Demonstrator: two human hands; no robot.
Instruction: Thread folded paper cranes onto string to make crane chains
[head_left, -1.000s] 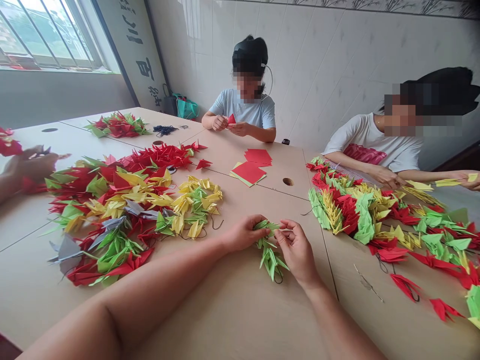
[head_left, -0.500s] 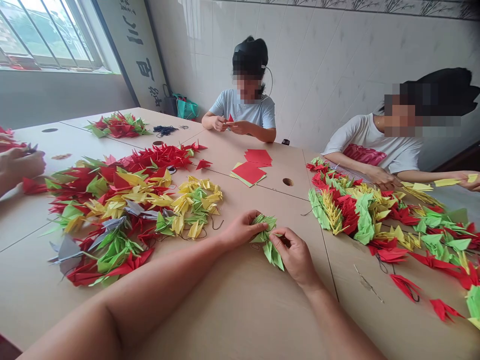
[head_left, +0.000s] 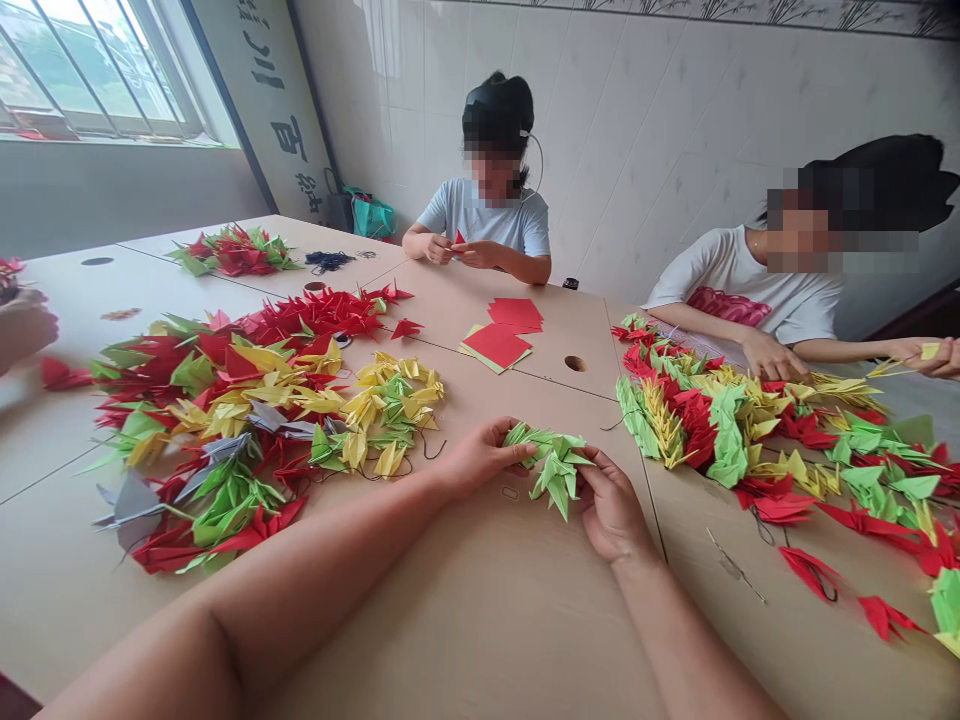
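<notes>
Between my hands, above the table, is a bunch of folded green paper cranes [head_left: 556, 468], packed close together. My left hand [head_left: 491, 458] pinches its left end with thumb and fingers. At its right end my right hand [head_left: 611, 500] grips the green paper, the fingertips partly behind it. Whether a thread runs through the bunch cannot be seen. Left of my forearm lies a big heap of red, green, yellow and grey paper cranes [head_left: 225, 400]. A ring of yellow and green cranes [head_left: 394, 405] is the part of it closest to my left hand.
Red and green paper squares [head_left: 499, 345] lie beyond my hands. Crane garlands [head_left: 727, 430] cover the right side, with a needle-like thin tool [head_left: 736, 567] nearby. Across the table one person [head_left: 484, 225] folds red paper; another [head_left: 750, 290] handles yellow strands. Someone's hand [head_left: 26, 330] shows at left.
My right hand has moved right and turned palm inward, and the green bunch now stretches sideways between my hands. The hand at far left has drawn back leftward.
</notes>
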